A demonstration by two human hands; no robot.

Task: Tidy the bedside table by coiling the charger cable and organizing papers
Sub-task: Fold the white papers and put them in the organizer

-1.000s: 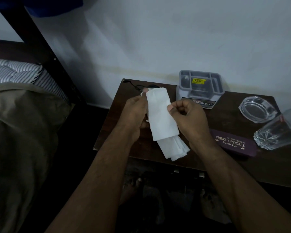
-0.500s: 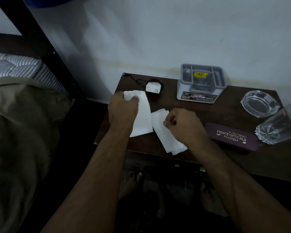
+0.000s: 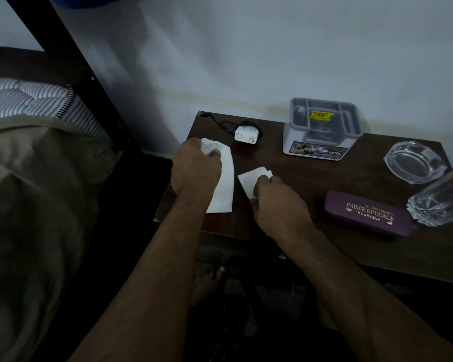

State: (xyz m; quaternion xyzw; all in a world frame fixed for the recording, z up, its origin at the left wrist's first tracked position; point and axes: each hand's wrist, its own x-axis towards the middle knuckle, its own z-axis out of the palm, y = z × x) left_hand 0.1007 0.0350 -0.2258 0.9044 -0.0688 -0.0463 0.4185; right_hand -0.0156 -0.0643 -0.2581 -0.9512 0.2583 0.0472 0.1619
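Two white papers lie on the dark wooden bedside table [image 3: 311, 218]. My left hand [image 3: 195, 169] rests on the left paper [image 3: 224, 189], fingers curled over its top end near the table's left edge. The smaller right paper [image 3: 250, 180] is pinched by my right hand [image 3: 275, 202], which covers its lower part. Behind the papers, at the back left of the table, sits the white charger plug [image 3: 246, 134] with its black cable [image 3: 225, 125] coiled around it and trailing to the back corner.
A grey compartment organizer [image 3: 322, 129] stands against the wall. To the right are a glass ashtray [image 3: 413, 162], a cut-glass tumbler [image 3: 442, 202] and a purple spectacle case [image 3: 368, 212]. A bed with striped mattress [image 3: 32, 100] lies left. My bare foot [image 3: 209, 280] shows below.
One second ago both hands held the papers together above the table. They have since split them apart and lowered them, the left sheet moving left; my right hand now covers more of its paper.
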